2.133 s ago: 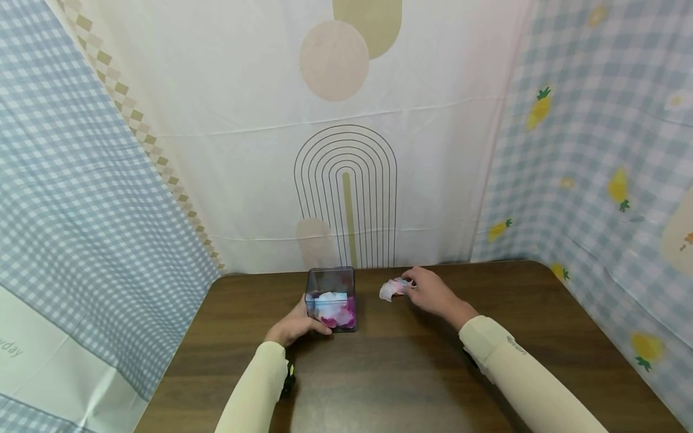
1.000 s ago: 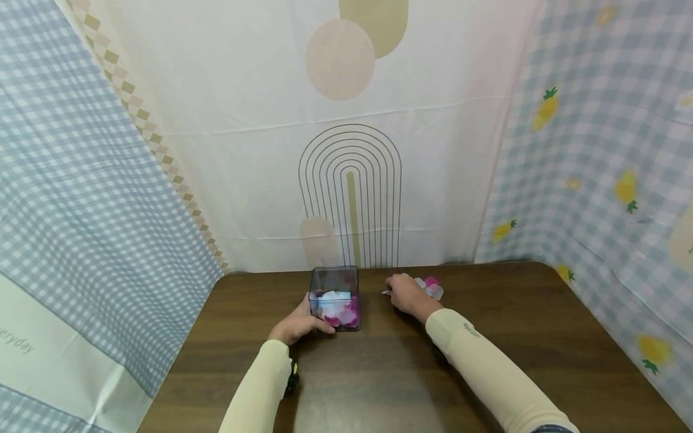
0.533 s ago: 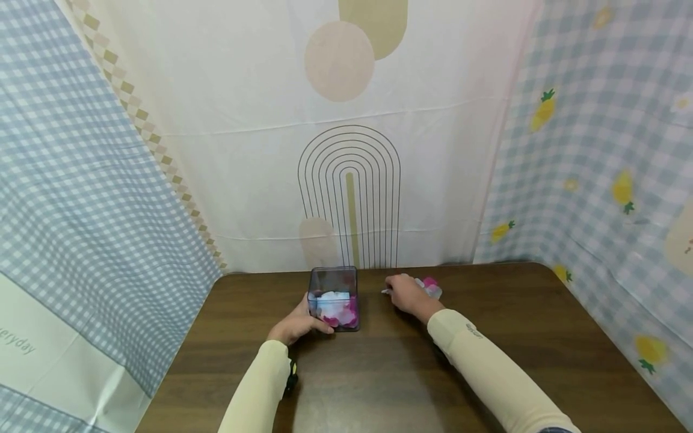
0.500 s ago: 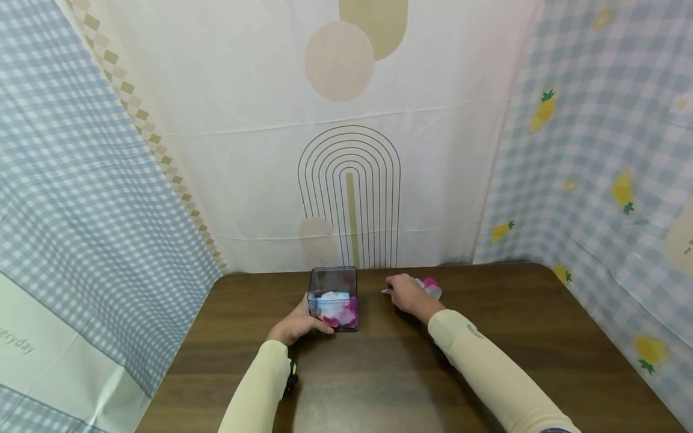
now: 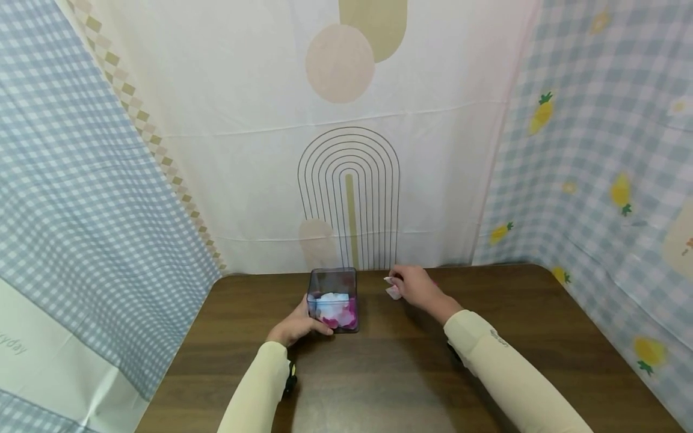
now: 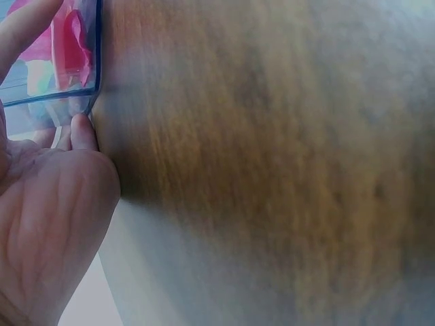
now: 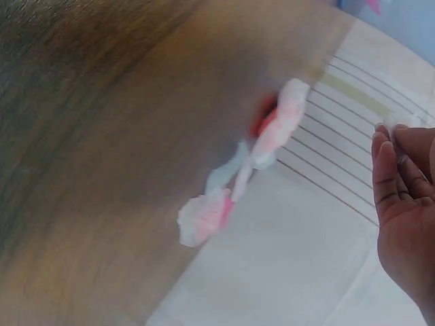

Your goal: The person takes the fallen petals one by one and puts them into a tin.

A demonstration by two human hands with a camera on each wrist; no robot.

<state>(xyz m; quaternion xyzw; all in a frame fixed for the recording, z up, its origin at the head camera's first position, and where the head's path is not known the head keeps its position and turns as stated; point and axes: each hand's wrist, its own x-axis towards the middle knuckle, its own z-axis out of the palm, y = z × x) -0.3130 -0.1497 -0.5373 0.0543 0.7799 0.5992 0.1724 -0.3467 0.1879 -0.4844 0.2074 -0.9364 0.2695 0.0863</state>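
Note:
My left hand (image 5: 295,325) grips the clear plastic box (image 5: 332,278), thumb along its near side and fingers round its left wall. Inside lie white, pink and magenta pieces that look like artificial flower petals (image 5: 334,310). In the left wrist view, pinkish-red petals (image 6: 71,47) show through the box wall. To the right of the box, my right hand (image 5: 419,287) pinches a small whitish petal (image 7: 401,122) between thumb and fingertips, raised over the table. Loose petals (image 7: 280,125) in white, pale pink and red lie on the table below it, partly hidden by the hand in the head view.
The brown wooden table (image 5: 373,373) ends at the back against a white printed curtain (image 5: 249,192). Blue checked cloth (image 5: 590,198) hangs at the right, with more checked cloth at the left. A dark band sits at my left wrist.
My right hand dipped left among the petals, then lifted slightly and moved right with a petal pinched; other petals show below it. The left hand and box stay in place.

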